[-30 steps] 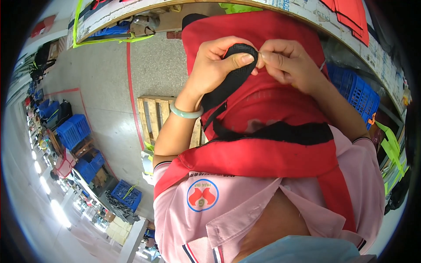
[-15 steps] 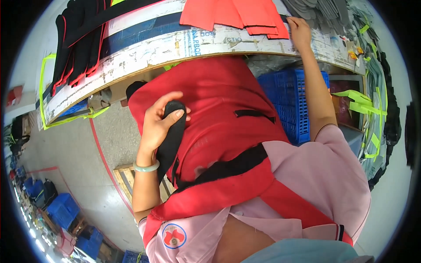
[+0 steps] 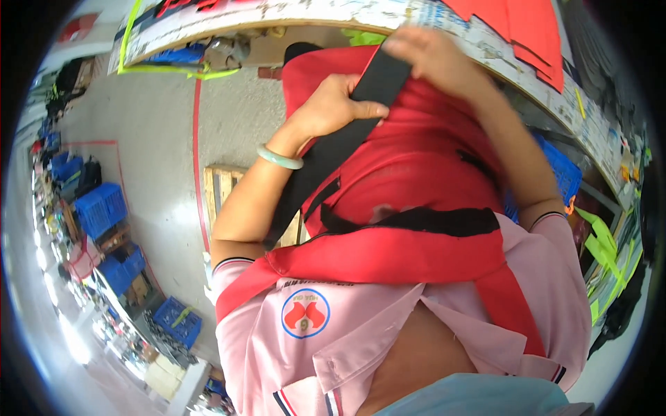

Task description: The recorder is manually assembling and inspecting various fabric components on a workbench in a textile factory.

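Observation:
A long black fabric strip (image 3: 380,78) with a thin red edge slants across my lap, its lower part hanging beside my left forearm. My left hand (image 3: 333,107) grips the strip near its middle, the thumb lying across the front. At the strip's upper end is my right hand (image 3: 433,59), smeared by motion. Its fingertips overlap the end of the strip, but whether they pinch it is unclear. Beneath both hands is the red apron (image 3: 409,166) that covers my lap.
Ahead runs a worn white worktable (image 3: 305,12), with orange-red fabric pieces (image 3: 517,35) at its right. A blue crate (image 3: 555,166) stands under the table. A wooden pallet (image 3: 220,187) lies on the floor to my left, and more blue crates (image 3: 101,208) stand farther off.
My right hand has left the orange-red pieces on the table and come to the strip's upper end. My left hand has raised and straightened the strip. The view has turned left.

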`<state>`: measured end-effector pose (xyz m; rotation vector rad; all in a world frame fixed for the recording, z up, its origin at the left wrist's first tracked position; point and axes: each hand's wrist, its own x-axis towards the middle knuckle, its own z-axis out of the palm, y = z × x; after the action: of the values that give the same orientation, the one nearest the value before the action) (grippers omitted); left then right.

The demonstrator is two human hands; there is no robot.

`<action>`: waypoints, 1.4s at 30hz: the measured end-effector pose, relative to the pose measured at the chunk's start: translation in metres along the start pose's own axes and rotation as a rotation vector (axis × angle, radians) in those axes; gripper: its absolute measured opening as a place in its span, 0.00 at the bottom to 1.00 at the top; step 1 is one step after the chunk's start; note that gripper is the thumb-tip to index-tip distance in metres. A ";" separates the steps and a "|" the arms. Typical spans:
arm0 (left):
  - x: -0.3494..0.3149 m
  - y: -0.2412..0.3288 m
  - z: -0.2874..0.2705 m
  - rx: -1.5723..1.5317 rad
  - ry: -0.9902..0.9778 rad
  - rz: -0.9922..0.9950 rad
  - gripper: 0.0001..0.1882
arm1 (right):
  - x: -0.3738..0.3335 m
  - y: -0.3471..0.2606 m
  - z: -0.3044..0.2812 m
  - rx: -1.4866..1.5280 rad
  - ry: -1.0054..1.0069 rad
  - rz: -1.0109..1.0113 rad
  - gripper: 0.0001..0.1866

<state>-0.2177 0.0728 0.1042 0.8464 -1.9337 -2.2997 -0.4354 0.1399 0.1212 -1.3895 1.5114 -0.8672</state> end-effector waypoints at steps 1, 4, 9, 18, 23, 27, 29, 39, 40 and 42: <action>-0.019 -0.002 -0.010 0.167 -0.026 -0.207 0.19 | 0.011 -0.006 -0.014 -0.056 0.136 0.038 0.20; -0.071 -0.018 -0.024 0.213 0.039 -0.201 0.13 | 0.027 -0.045 -0.082 -0.112 0.290 -0.087 0.13; -0.091 -0.044 -0.043 -0.177 0.291 -0.146 0.10 | 0.071 -0.077 -0.070 -0.074 0.344 -0.339 0.12; -0.059 -0.057 -0.056 -0.862 0.861 0.376 0.08 | 0.027 -0.019 0.135 0.173 -0.470 0.070 0.14; -0.063 -0.067 -0.024 -0.774 0.635 0.168 0.08 | 0.032 -0.006 0.130 0.303 -0.312 0.249 0.14; -0.064 -0.080 -0.009 -0.809 0.613 0.151 0.05 | 0.023 0.004 0.134 0.309 -0.328 0.270 0.14; -0.065 -0.083 -0.004 -0.800 0.640 0.139 0.04 | 0.023 0.007 0.132 0.268 -0.341 0.260 0.15; -0.055 -0.088 -0.001 -0.981 0.684 0.171 0.08 | 0.025 0.004 0.129 0.407 -0.401 0.272 0.15; -0.052 -0.088 -0.001 -1.020 0.740 0.189 0.07 | 0.024 0.007 0.129 0.439 -0.424 0.251 0.15; -0.050 -0.093 -0.004 -1.060 0.693 0.242 0.06 | 0.022 0.010 0.129 0.469 -0.444 0.230 0.15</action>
<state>-0.1436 0.1079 0.0377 0.9501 -0.3966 -2.0154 -0.3188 0.1283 0.0615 -0.9592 1.0189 -0.6585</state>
